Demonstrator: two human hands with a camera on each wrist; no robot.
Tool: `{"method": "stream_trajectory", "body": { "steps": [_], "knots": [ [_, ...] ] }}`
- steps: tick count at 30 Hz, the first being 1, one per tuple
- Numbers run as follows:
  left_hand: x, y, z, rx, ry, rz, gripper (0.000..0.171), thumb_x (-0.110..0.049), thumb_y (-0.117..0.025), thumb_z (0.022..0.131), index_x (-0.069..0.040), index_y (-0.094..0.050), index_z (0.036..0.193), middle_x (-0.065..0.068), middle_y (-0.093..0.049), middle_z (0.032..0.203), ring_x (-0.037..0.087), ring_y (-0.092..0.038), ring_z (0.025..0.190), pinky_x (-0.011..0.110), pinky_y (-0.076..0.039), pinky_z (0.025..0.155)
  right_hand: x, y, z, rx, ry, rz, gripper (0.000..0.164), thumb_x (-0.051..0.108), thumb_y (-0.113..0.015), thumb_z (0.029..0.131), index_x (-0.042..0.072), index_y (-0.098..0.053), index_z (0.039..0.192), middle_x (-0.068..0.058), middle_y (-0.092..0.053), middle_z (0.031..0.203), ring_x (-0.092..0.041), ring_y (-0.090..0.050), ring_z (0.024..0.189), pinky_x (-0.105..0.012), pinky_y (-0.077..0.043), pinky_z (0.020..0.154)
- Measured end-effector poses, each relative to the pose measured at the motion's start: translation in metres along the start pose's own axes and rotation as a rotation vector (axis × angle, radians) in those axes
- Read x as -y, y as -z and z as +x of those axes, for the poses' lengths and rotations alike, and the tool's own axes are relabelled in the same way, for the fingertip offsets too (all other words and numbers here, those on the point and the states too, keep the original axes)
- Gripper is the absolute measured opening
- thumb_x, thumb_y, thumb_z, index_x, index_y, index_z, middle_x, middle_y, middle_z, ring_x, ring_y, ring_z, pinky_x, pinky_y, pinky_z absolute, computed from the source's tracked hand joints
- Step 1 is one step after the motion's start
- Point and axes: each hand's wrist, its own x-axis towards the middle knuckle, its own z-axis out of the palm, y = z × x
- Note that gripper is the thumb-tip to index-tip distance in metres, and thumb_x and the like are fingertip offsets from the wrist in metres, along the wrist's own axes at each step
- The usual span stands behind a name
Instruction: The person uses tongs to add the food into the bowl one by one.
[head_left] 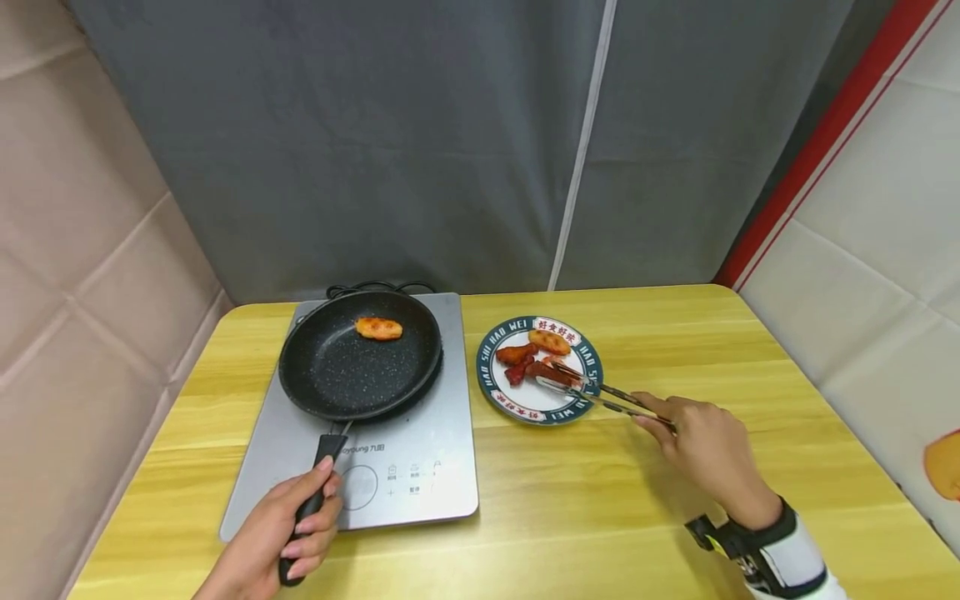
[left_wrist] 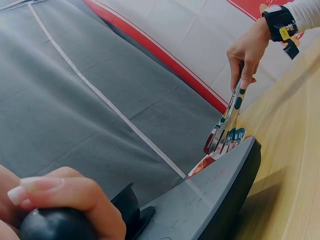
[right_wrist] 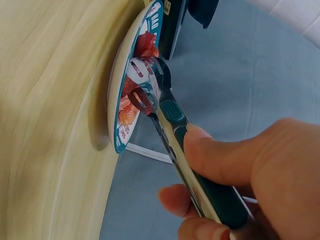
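head view: left hand (head_left: 279, 527) wrapped round the straight black handle (head_left: 331, 447) of the round speckled black frying pan (head_left: 352, 371); right hand (head_left: 708, 443), well apart, pinching slim metal tongs with green grips (right_wrist: 175, 142). tips straddle a dark-red meat piece (head_left: 542, 370) on the round white plate with teal lettered rim (head_left: 487, 379); can't tell if it's clamped. risks: loose squeeze, piece slips out; sideways pull drags the glossy orange-red piece (head_left: 514, 355) beside it.
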Motion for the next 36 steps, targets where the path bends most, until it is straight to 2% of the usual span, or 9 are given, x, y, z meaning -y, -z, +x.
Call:
{"method": "stream_trajectory", "body": {
  "steps": [2, 7, 14, 21, 25, 27, 31, 36],
  "knots": [
    [0.000, 0.000, 0.000, 0.004, -0.001, -0.004, 0.036, -0.035, -0.021, 0.104, -0.013, -0.045, 0.091, -0.007, -0.032, 0.061, 0.005, -0.023, 0.042, 0.023, -0.019, 0.037, -0.001, 0.001, 0.000, -0.018, 0.007, 0.002, 0.032, 0.033, -0.069, 0.081, 0.019, -0.070, 0.109, 0.009, -0.043, 0.053, -0.007, -0.027, 0.041, -0.024, -0.021, 0.033],
    [0.000, 0.000, -0.001, 0.018, -0.007, -0.018, 0.037, -0.034, -0.019, 0.104, -0.013, -0.046, 0.090, -0.006, -0.032, 0.061, 0.006, -0.021, 0.042, 0.025, -0.015, 0.036, -0.004, 0.007, 0.002, -0.035, 0.003, 0.006, 0.030, 0.033, -0.068, 0.081, 0.020, -0.070, 0.108, 0.009, -0.046, 0.053, -0.007, -0.027, 0.041, -0.025, -0.020, 0.032],
    [0.001, 0.000, 0.000, 0.017, -0.006, -0.017, 0.037, -0.034, -0.019, 0.104, -0.013, -0.046, 0.090, -0.006, -0.032, 0.061, 0.006, -0.022, 0.042, 0.029, -0.010, 0.037, -0.011, 0.008, 0.001, 0.052, 0.025, 0.025, 0.034, 0.036, -0.066, 0.083, 0.021, -0.068, 0.112, 0.011, -0.035, 0.050, -0.006, -0.025, 0.042, -0.024, -0.022, 0.035],
    [0.001, 0.001, 0.000, 0.046, -0.015, -0.025, 0.039, -0.033, -0.017, 0.105, -0.013, -0.046, 0.090, -0.006, -0.031, 0.061, 0.007, -0.020, 0.041, 0.030, -0.009, 0.036, -0.008, 0.014, -0.006, 0.021, 0.060, 0.021, 0.032, 0.037, -0.068, 0.081, 0.024, -0.069, 0.110, 0.011, -0.058, 0.065, -0.004, -0.028, 0.043, -0.023, -0.024, 0.036],
    [0.000, 0.001, 0.000, 0.045, -0.016, -0.028, 0.039, -0.033, -0.016, 0.105, -0.012, -0.046, 0.091, -0.006, -0.031, 0.061, 0.007, -0.020, 0.041, 0.030, -0.009, 0.036, -0.007, 0.014, -0.004, 0.044, 0.044, 0.030, 0.033, 0.038, -0.065, 0.084, 0.022, -0.068, 0.112, 0.012, -0.048, 0.057, -0.005, -0.027, 0.044, -0.024, -0.023, 0.037],
    [0.000, 0.001, 0.000, 0.035, -0.013, -0.020, 0.038, -0.033, -0.017, 0.104, -0.012, -0.046, 0.091, -0.006, -0.031, 0.061, 0.007, -0.020, 0.041, 0.030, -0.009, 0.036, -0.009, 0.012, -0.002, 0.051, 0.041, 0.047, 0.033, 0.037, -0.065, 0.084, 0.020, -0.068, 0.113, 0.011, -0.049, 0.056, -0.006, -0.026, 0.043, -0.024, -0.023, 0.037],
    [0.000, 0.000, 0.000, 0.022, -0.013, -0.016, 0.038, -0.033, -0.018, 0.104, -0.012, -0.046, 0.090, -0.006, -0.031, 0.061, 0.007, -0.020, 0.041, 0.029, -0.010, 0.037, -0.019, 0.009, 0.006, 0.106, 0.055, 0.088, 0.035, 0.037, -0.067, 0.083, 0.019, -0.068, 0.113, 0.008, -0.061, 0.068, -0.005, -0.030, 0.046, -0.024, -0.025, 0.039],
    [0.000, 0.000, 0.000, 0.028, -0.014, -0.030, 0.039, -0.033, -0.017, 0.104, -0.012, -0.046, 0.090, -0.006, -0.031, 0.061, 0.007, -0.020, 0.042, 0.029, -0.010, 0.037, -0.028, 0.006, 0.016, 0.200, 0.058, 0.120, 0.035, 0.040, -0.065, 0.084, 0.022, -0.067, 0.114, 0.009, -0.054, 0.064, -0.006, -0.031, 0.048, -0.024, -0.027, 0.042]
  ]
}}
